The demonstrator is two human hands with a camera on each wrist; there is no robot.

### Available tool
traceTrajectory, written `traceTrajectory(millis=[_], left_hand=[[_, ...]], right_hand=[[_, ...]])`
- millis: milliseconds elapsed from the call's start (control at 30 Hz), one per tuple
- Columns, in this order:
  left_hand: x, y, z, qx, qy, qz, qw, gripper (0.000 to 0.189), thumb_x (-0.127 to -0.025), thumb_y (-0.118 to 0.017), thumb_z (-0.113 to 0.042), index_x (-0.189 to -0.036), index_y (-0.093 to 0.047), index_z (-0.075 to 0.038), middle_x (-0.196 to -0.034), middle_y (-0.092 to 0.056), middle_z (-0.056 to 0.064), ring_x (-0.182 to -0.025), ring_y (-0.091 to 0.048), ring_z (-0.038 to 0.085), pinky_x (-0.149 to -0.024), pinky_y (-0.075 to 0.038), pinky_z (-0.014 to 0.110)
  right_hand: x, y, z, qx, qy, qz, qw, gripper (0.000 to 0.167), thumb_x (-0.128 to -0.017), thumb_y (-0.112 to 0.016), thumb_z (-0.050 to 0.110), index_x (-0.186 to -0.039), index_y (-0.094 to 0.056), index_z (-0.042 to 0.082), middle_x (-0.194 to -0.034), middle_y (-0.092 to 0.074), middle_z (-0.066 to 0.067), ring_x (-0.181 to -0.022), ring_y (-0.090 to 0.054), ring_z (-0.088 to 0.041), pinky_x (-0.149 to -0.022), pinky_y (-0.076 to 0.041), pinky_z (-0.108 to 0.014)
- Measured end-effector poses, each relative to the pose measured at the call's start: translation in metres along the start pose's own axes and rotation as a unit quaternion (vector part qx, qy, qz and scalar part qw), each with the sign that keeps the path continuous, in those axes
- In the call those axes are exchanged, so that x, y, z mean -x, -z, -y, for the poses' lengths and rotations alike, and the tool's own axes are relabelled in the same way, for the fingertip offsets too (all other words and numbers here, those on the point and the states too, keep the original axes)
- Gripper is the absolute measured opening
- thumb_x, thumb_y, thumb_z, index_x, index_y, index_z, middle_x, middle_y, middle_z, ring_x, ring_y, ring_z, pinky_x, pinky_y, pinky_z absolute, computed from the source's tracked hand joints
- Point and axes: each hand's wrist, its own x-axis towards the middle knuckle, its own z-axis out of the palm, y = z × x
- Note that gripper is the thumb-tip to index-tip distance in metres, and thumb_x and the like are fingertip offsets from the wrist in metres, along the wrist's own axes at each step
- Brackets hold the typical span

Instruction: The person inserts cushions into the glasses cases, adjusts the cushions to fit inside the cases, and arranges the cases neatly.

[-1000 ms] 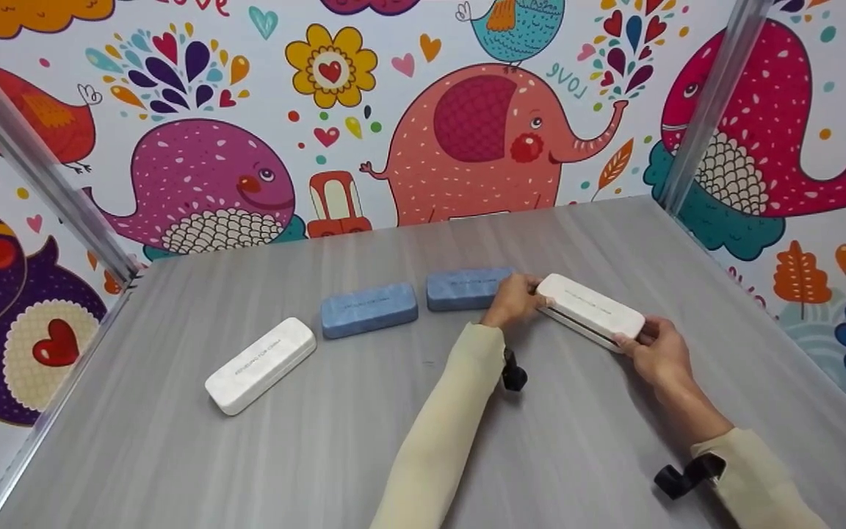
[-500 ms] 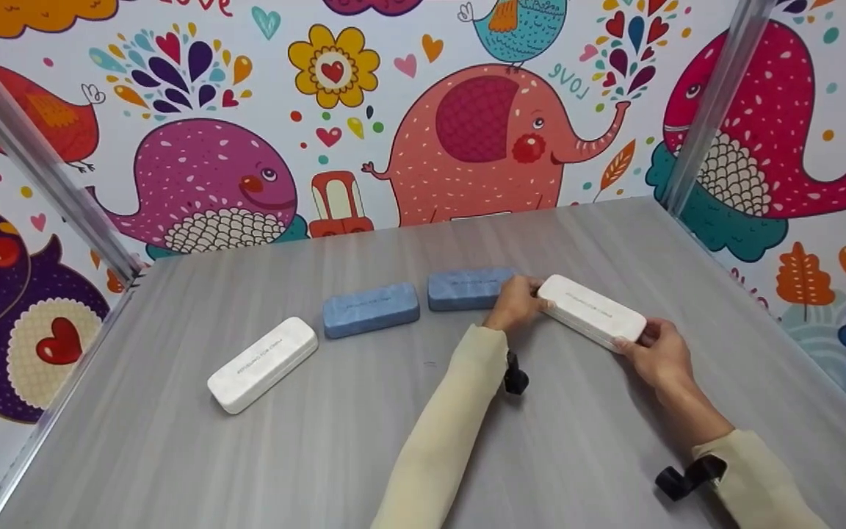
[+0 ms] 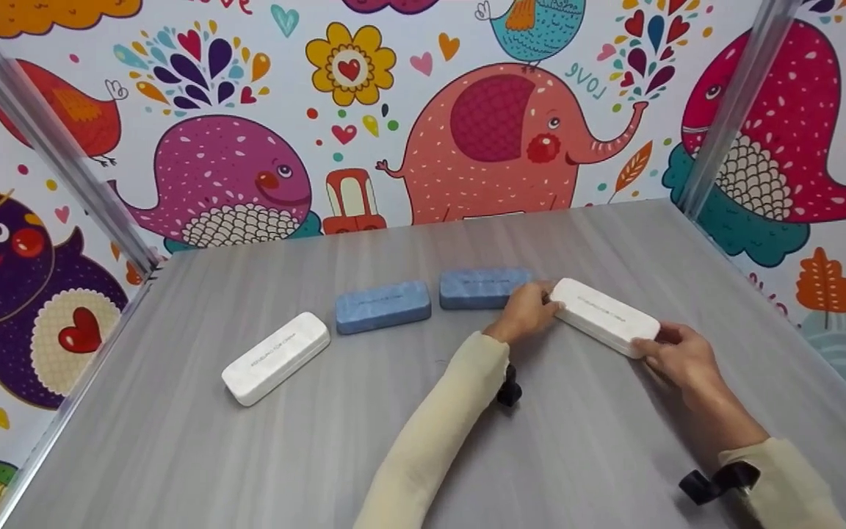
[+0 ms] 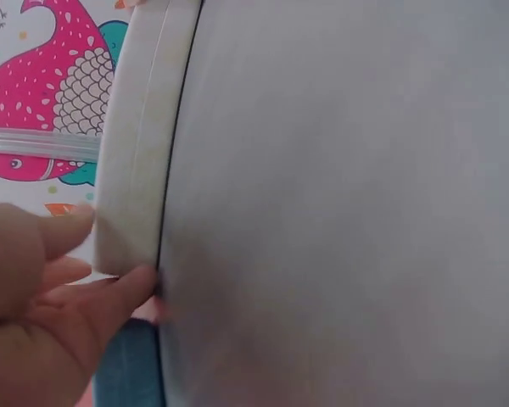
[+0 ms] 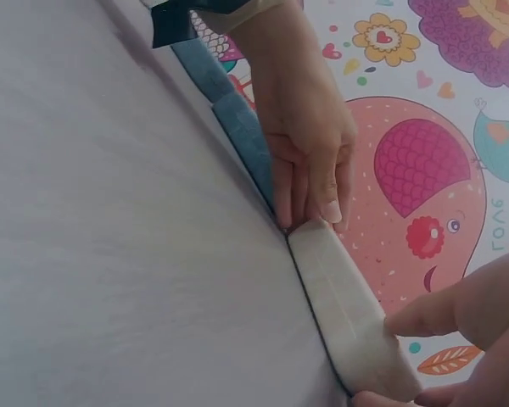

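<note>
A white glasses case (image 3: 605,316) lies on the table at the right in the head view, its lid down along the front seam. At its left end, my left hand (image 3: 526,310) holds it with thumb and fingertips. My right hand (image 3: 687,358) grips the opposite end, the thumb on the front side and the fingers partly hidden behind. Both wrist views show the case (image 4: 140,144) lying flat between the hands. Just behind my left hand sits a blue glasses case (image 3: 483,289), its right end partly covered by that hand.
Another blue glasses case (image 3: 383,307) and a second white one (image 3: 276,358) lie to the left on the grey table (image 3: 305,455), forming a loose arc with the others. Patterned walls (image 3: 349,147) and metal posts (image 3: 735,110) bound the table's back and sides.
A dark gap along the front of the right white case has closed as its lid came down. Both hands stay at its ends. The head view has shifted slightly.
</note>
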Motion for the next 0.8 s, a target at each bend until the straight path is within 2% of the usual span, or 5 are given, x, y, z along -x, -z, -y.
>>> traceTrajectory(millis=[167, 267, 367, 567, 800], left_hand=[[0.007, 0.013, 0.003, 0.021, -0.008, 0.019, 0.9996, 0.046, -0.101, -0.061, -0.023, -0.143, -0.054, -0.005, -0.14, -0.062, 0.009, -0.125, -0.061, 0.013, -0.097, -0.052, 0.022], [0.014, 0.024, 0.003, 0.045, -0.012, 0.026, 0.9986, 0.046, -0.103, -0.058, -0.023, -0.145, -0.052, -0.006, -0.139, -0.063, 0.012, -0.123, -0.063, 0.015, -0.096, -0.055, 0.027], [0.019, 0.039, 0.004, 0.058, -0.008, 0.025, 0.9979, 0.044, -0.104, -0.056, -0.024, -0.145, -0.053, -0.009, -0.138, -0.063, 0.01, -0.121, -0.065, 0.015, -0.094, -0.056, 0.028], [0.024, 0.074, 0.013, 0.013, -0.004, 0.009, 0.9999, 0.043, -0.105, -0.052, -0.029, -0.144, -0.054, -0.011, -0.14, -0.063, 0.009, -0.126, -0.062, 0.019, -0.101, -0.053, 0.034], [0.034, 0.114, 0.036, -0.034, 0.023, -0.023, 0.9989, 0.054, -0.105, -0.051, -0.04, -0.149, -0.047, -0.008, -0.151, -0.052, 0.011, -0.138, -0.051, 0.022, -0.113, -0.044, 0.042]], right_hand=[[0.003, 0.004, 0.006, 0.012, -0.004, -0.008, 0.9999, 0.078, -0.102, -0.053, 0.038, -0.156, -0.018, -0.005, -0.161, -0.02, -0.03, -0.137, -0.037, -0.04, -0.104, -0.047, -0.042], [0.005, 0.005, 0.012, 0.037, 0.022, -0.029, 0.9987, 0.073, -0.103, -0.049, 0.039, -0.156, -0.021, -0.003, -0.161, -0.02, -0.031, -0.146, -0.029, -0.046, -0.117, -0.031, -0.06], [0.005, 0.005, 0.02, 0.07, 0.077, -0.044, 0.9936, 0.067, -0.104, -0.047, 0.038, -0.155, -0.029, -0.001, -0.159, -0.024, -0.032, -0.146, -0.026, -0.049, -0.116, -0.029, -0.064], [-0.001, -0.001, 0.034, 0.112, 0.19, -0.045, 0.9743, 0.069, -0.103, -0.049, 0.047, -0.154, -0.034, 0.003, -0.158, -0.027, -0.032, -0.146, -0.026, -0.052, -0.114, -0.025, -0.069], [-0.015, -0.01, 0.052, 0.152, 0.218, -0.003, 0.964, 0.083, -0.098, -0.052, 0.059, -0.158, -0.027, 0.007, -0.162, -0.022, -0.029, -0.148, -0.021, -0.051, -0.115, -0.02, -0.072]])
